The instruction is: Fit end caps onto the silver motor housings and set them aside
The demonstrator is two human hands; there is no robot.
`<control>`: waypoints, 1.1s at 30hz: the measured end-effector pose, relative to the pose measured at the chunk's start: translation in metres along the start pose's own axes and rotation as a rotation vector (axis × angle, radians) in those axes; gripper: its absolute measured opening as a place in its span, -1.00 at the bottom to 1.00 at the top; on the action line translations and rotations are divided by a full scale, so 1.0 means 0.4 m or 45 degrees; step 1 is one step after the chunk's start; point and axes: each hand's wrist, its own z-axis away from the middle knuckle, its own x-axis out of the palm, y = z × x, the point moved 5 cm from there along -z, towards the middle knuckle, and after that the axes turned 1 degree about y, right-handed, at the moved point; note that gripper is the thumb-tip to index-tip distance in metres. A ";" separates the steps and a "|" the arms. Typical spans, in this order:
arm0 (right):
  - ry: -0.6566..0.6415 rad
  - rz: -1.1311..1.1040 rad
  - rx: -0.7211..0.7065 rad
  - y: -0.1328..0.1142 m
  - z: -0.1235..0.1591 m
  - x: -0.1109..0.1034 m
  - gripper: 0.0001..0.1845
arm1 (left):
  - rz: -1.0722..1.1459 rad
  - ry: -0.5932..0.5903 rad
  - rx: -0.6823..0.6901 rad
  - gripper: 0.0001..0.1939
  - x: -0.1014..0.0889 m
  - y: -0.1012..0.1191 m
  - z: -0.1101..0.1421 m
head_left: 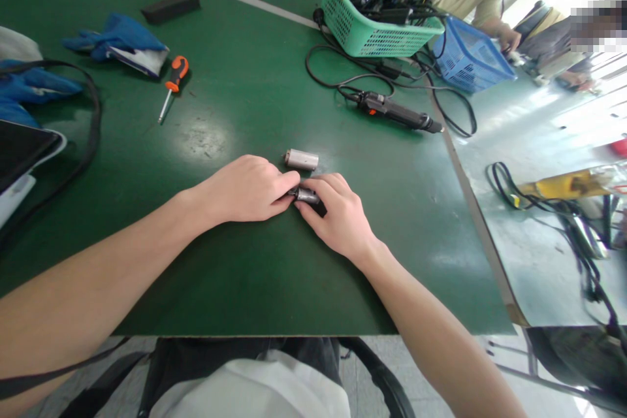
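Close to the table's middle, my two hands meet over a small dark metal cylinder. My right hand is closed around it, thumb below and fingers above. The fingertips of my left hand are pinched together at the cylinder's left end, where a small dark part shows; most of that grip is hidden. Just beyond my fingers a silver metal cylinder lies on its side, with a small tip at its left end. It touches neither hand.
Back left on the green table lie an orange-black screwdriver, blue gloves and a dark block. A corded electric screwdriver lies to the right, before a green basket and blue basket. A co-worker's hand shows behind.
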 end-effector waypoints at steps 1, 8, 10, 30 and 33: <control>0.003 0.000 -0.003 -0.001 0.000 -0.001 -0.80 | -0.002 -0.002 0.000 -0.76 0.001 0.000 0.000; 0.013 0.009 -0.008 0.000 0.000 -0.002 -0.80 | -0.009 0.010 -0.002 -0.76 0.002 -0.001 0.000; 0.012 0.008 -0.006 0.001 0.000 -0.002 -0.80 | -0.007 0.010 -0.005 -0.77 0.001 -0.002 0.000; 0.063 0.028 -0.007 -0.002 -0.001 -0.008 -0.85 | -0.005 -0.014 -0.048 -0.77 0.002 -0.007 0.001; 0.070 0.030 -0.002 -0.003 -0.001 -0.009 -0.85 | -0.001 -0.026 -0.049 -0.77 0.004 -0.007 0.000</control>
